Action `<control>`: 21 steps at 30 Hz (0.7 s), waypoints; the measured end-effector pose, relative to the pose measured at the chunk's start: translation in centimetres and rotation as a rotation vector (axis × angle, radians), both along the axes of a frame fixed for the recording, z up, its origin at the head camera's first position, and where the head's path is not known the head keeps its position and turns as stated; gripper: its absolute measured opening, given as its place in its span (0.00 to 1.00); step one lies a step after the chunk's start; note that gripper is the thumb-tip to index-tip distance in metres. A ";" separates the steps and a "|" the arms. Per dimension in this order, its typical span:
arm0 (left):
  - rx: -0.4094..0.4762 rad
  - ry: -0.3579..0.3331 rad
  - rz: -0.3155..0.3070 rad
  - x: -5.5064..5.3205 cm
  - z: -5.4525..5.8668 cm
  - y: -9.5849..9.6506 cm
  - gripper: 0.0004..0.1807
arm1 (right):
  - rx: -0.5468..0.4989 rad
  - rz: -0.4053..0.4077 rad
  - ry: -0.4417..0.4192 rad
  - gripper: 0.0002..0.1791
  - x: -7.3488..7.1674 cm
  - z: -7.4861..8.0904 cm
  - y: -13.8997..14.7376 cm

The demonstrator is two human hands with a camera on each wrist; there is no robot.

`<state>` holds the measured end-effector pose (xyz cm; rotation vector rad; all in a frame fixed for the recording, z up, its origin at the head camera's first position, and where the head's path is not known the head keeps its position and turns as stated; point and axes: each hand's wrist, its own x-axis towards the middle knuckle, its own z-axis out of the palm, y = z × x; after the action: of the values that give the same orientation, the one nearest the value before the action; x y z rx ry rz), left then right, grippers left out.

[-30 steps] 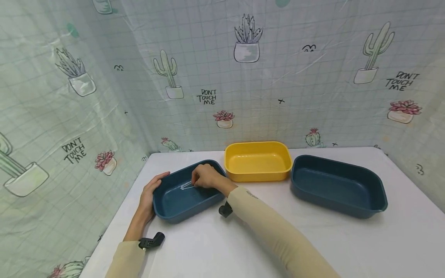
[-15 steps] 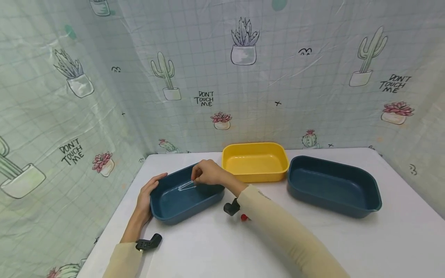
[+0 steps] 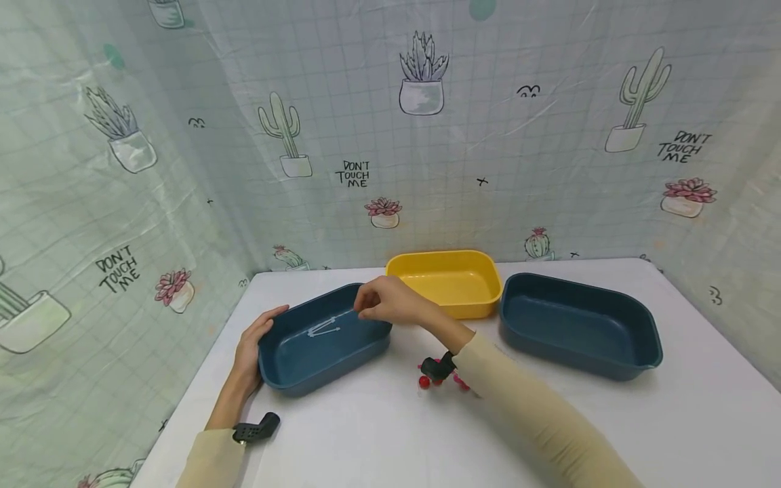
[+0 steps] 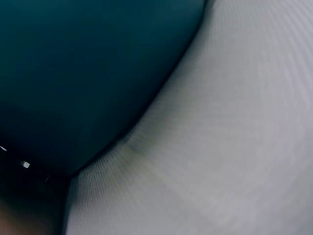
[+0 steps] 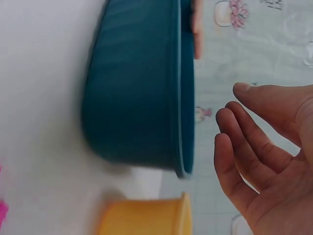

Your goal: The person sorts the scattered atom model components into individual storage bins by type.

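My left hand (image 3: 247,349) rests along the left end of a dark blue tray (image 3: 323,373), its fingers lying straight at the rim. Inside that tray lie a few slim white sticks (image 3: 323,327) with small widened ends, too small to name surely. Over the tray's right end hovers my right hand (image 3: 390,300). In the right wrist view, the right hand (image 5: 274,152) has loosely bent fingers, the thumb stands apart from them, and nothing is between them. The left wrist view shows only the tray's dark wall (image 4: 88,73) and the white table, with the hand mostly hidden.
A yellow tray (image 3: 451,311) stands behind the right forearm, and a second dark blue tray (image 3: 573,359) is to its right. Small red and pink pieces (image 3: 424,382) lie on the white table (image 3: 342,434), partly hidden by the right wrist. A printed curtain surrounds the table.
My right hand has risen out of the left tray and shifted right, leaving the white sticks inside. Red and pink pieces have come into view below the wrist. The left hand stays at the tray.
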<state>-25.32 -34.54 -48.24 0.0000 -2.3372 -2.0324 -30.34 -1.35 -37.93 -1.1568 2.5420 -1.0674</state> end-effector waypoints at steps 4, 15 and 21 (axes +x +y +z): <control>-0.003 0.000 -0.005 0.1 0.1 0.1 0.28 | -0.007 -0.006 0.032 0.06 0.7 0.4 1.9; -0.013 0.010 -0.009 0.2 -0.1 0.0 0.28 | -0.045 -0.062 0.010 0.06 3.1 0.5 6.7; 0.026 0.035 -0.036 0.1 -0.3 -0.1 0.29 | -0.031 -0.057 -0.035 0.05 3.9 -0.6 8.7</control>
<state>-25.23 -34.62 -48.51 -0.0774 -2.3071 -2.0608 -26.47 7.35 -38.53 -1.0698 2.5543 -1.1340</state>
